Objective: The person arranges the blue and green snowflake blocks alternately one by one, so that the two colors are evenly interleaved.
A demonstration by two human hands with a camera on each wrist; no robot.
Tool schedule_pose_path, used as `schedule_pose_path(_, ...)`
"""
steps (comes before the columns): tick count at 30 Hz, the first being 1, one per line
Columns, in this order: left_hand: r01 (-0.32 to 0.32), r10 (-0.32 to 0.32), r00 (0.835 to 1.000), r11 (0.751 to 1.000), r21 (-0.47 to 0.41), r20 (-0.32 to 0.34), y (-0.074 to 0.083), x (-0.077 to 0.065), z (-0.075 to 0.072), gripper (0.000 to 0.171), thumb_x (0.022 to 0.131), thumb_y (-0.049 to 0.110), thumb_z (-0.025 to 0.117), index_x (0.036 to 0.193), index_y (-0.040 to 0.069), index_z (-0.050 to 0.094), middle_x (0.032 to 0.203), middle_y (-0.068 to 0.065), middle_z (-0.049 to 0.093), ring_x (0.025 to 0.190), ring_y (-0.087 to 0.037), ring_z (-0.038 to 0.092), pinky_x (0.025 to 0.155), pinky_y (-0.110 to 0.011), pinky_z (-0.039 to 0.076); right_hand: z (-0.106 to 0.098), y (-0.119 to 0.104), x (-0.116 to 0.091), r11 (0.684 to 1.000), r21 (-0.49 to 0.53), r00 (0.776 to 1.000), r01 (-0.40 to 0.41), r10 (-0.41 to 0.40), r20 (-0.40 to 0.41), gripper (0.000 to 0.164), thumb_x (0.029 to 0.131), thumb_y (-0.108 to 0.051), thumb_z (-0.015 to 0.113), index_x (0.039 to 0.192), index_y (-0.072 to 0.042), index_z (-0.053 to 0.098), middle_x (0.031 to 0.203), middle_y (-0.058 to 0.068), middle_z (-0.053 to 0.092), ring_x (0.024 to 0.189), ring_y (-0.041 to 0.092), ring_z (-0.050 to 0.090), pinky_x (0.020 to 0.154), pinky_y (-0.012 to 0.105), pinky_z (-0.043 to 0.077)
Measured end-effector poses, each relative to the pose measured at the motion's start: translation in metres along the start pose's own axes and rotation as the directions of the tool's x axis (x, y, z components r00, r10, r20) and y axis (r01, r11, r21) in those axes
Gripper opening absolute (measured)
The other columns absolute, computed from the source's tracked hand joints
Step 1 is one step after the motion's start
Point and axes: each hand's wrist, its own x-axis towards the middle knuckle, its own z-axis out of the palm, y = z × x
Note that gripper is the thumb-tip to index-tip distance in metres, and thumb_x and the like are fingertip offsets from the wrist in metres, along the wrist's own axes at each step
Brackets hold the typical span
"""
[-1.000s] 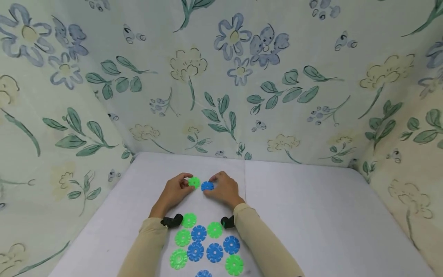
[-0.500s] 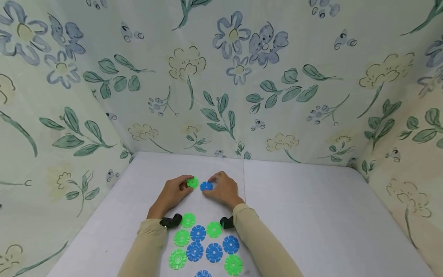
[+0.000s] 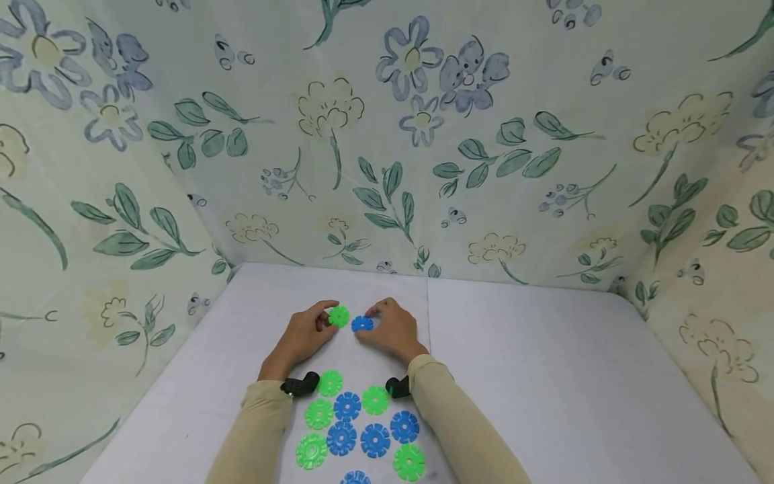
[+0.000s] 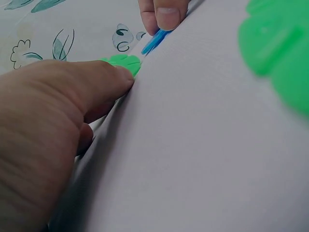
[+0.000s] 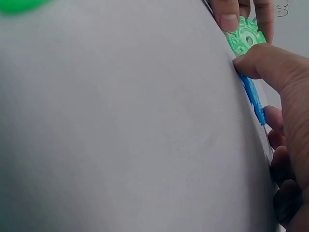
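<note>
My left hand (image 3: 306, 334) pinches a green notched plastic disc (image 3: 339, 316) between thumb and fingers, near the back of the white table. The right hand (image 3: 393, 331) grips a blue notched disc (image 3: 363, 325) by its edge, just to the right of the green one. A small gap separates the two discs in the head view. In the left wrist view the blue disc (image 4: 153, 43) shows nearly edge-on, and the green disc (image 4: 124, 63) is partly hidden by the left thumb. The right wrist view shows the green disc's (image 5: 245, 39) face, with its centre hole.
Several more discs lie flat between the forearms, among them a green disc (image 3: 375, 400) and a blue disc (image 3: 375, 440). Black wrist cameras (image 3: 300, 384) sit at both cuffs. A floral curtain (image 3: 387, 134) stands behind the white table (image 3: 544, 376) and along its sides.
Both hands keep their grips on the discs. The green disc is slightly higher in view and shows more of its face; the rest stays nearly still, apart from slight camera movement.
</note>
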Motion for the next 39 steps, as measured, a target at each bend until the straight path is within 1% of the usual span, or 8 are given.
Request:
schedule_pose_path(3, 0.002, -0.002, 1.000, 1.000, 0.000, 0.010, 0.0005, -0.0002, 0.0003, 0.050, 0.091, 0.025, 0.074, 0.139, 0.023, 0.059, 0.093, 0.006, 0.067, 0.073, -0.010, 0.056, 0.071, -0.030, 0.048, -0.0005, 0.0004, -0.0002, 1.000, 0.000, 1.000, -0.003, 0.003, -0.001, 0.044, 0.073, -0.059, 0.079, 0.101, -0.027, 0.071, 0.121, -0.001, 0.061, 0.102, 0.021, 0.062, 0.088, 0.040, 0.050)
schedule_pose_path(5, -0.003, 0.002, 1.000, 1.000, 0.029, 0.012, 0.0006, -0.0003, 0.0003, 0.050, 0.090, 0.027, 0.075, 0.137, 0.021, 0.060, 0.092, 0.007, 0.067, 0.074, -0.009, 0.055, 0.074, -0.032, 0.047, -0.0006, 0.0006, -0.0002, 1.000, 0.002, 1.000, 0.000, 0.000, 0.001, 0.044, 0.073, -0.058, 0.080, 0.101, -0.026, 0.071, 0.120, -0.001, 0.061, 0.102, 0.021, 0.062, 0.088, 0.040, 0.050)
schedule_pose_path(9, -0.006, 0.005, 1.000, 0.994, 0.112, 0.009, -0.0005, 0.0001, 0.0000, 0.048, 0.089, 0.033, 0.075, 0.134, 0.020, 0.063, 0.091, 0.009, 0.063, 0.080, -0.010, 0.052, 0.084, -0.038, 0.037, -0.0006, 0.0011, 0.0004, 1.000, 0.004, 1.000, 0.013, -0.013, 0.007, 0.045, 0.074, -0.058, 0.081, 0.103, -0.026, 0.071, 0.120, -0.001, 0.061, 0.103, 0.021, 0.063, 0.089, 0.040, 0.050)
schedule_pose_path(13, 0.016, -0.020, 1.000, 0.985, 0.173, 0.020, -0.0009, 0.0001, 0.0001, 0.046, 0.090, 0.039, 0.074, 0.132, 0.022, 0.064, 0.094, 0.008, 0.060, 0.085, -0.013, 0.050, 0.081, -0.040, 0.028, -0.0015, 0.0017, 0.0003, 1.000, 0.008, 1.000, 0.018, -0.018, 0.014, 0.046, 0.075, -0.058, 0.081, 0.105, -0.025, 0.072, 0.121, -0.001, 0.061, 0.105, 0.022, 0.063, 0.090, 0.040, 0.050)
schedule_pose_path(17, 0.038, -0.046, 0.998, 0.975, 0.220, 0.032, -0.0011, -0.0003, -0.0001, 0.047, 0.090, 0.044, 0.072, 0.131, 0.023, 0.066, 0.099, 0.004, 0.059, 0.089, -0.015, 0.050, 0.079, -0.040, 0.026, -0.0015, 0.0024, -0.0001, 1.000, 0.013, 1.000, 0.014, -0.014, 0.026, 0.047, 0.075, -0.059, 0.080, 0.106, -0.025, 0.072, 0.122, -0.001, 0.061, 0.107, 0.022, 0.062, 0.092, 0.041, 0.049)
schedule_pose_path(20, 0.036, -0.045, 0.999, 0.969, 0.243, 0.031, -0.0018, 0.0002, 0.0000, 0.047, 0.089, 0.045, 0.072, 0.130, 0.023, 0.067, 0.103, 0.002, 0.061, 0.092, -0.017, 0.052, 0.079, -0.041, 0.027, -0.0016, 0.0031, 0.0003, 1.000, 0.006, 0.999, 0.017, -0.017, 0.034, 0.048, 0.075, -0.060, 0.080, 0.108, -0.026, 0.072, 0.124, -0.001, 0.060, 0.110, 0.022, 0.062, 0.093, 0.040, 0.049)
schedule_pose_path(32, 0.031, -0.037, 0.999, 0.974, 0.223, 0.026, -0.0040, -0.0026, 0.0004, 0.039, 0.090, 0.040, 0.072, 0.126, 0.025, 0.070, 0.103, 0.003, 0.061, 0.095, -0.016, 0.053, 0.080, -0.040, 0.027, -0.0002, 0.0043, -0.0012, 1.000, 0.003, 0.999, 0.019, -0.019, 0.034, 0.048, 0.075, -0.059, 0.081, 0.111, -0.027, 0.073, 0.126, -0.001, 0.061, 0.113, 0.022, 0.062, 0.095, 0.041, 0.049)
schedule_pose_path(39, 0.016, -0.023, 0.999, 0.978, 0.207, 0.032, -0.0042, -0.0033, -0.0021, 0.038, 0.091, 0.039, 0.071, 0.127, 0.025, 0.069, 0.106, 0.003, 0.061, 0.098, -0.016, 0.054, 0.082, -0.041, 0.027, -0.0012, 0.0049, -0.0008, 1.000, 0.013, 0.999, 0.016, -0.016, 0.041, 0.051, 0.076, -0.060, 0.080, 0.115, -0.027, 0.072, 0.127, -0.001, 0.060, 0.116, 0.022, 0.061, 0.098, 0.041, 0.048)
